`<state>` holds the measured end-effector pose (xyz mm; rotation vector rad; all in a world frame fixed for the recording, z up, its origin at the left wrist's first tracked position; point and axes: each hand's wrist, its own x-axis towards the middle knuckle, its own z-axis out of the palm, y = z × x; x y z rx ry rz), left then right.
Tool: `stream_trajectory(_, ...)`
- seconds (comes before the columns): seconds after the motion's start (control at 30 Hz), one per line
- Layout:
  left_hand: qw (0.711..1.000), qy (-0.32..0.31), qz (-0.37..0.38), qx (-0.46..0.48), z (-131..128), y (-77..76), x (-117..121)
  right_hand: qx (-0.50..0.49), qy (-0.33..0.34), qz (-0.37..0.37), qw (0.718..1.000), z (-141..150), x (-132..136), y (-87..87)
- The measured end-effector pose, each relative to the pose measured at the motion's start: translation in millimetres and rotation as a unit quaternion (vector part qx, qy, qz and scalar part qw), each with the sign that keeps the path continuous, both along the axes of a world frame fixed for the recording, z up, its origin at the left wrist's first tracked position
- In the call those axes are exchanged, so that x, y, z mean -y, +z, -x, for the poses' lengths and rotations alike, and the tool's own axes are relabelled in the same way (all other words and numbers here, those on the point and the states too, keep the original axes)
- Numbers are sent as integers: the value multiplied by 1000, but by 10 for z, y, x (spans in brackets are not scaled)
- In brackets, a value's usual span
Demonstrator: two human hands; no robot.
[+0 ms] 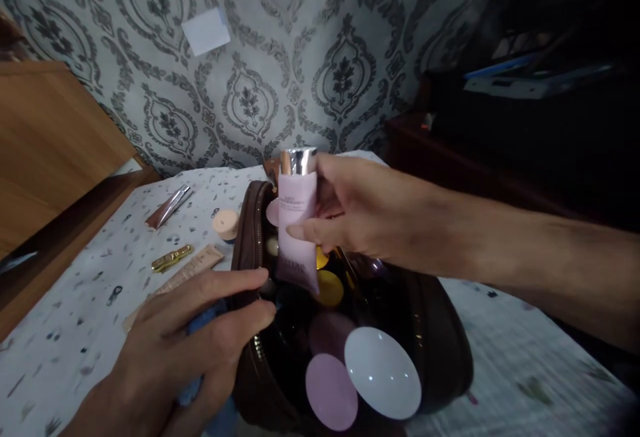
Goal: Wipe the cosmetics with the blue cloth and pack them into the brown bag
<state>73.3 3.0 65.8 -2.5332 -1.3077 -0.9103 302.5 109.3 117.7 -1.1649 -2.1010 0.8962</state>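
The right hand [345, 203] pinches a pink tube [298, 223] upright over the open brown bag [445, 337]. The left hand [195, 337], half open and empty, is at its rim. The tube could slip and drop inside, since only its side is pinched.

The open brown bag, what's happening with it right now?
A person's right hand holds a pink tube with a silver cap upright over the open brown bag. The left hand has its fingers at the bag's left edge. Jars and bottles fill the bag; a gold clip-like item and a small round container lie to its left.
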Motion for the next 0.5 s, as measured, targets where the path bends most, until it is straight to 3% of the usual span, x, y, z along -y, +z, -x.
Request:
stream_trajectory(0.27,999,-38,-3,-38,13,118,-52,202,-10,25,979,262,43,79)
stream_trajectory(0.5,997,-69,7,-32,54,110,-77,245,-10,68,967,411,73,-18)
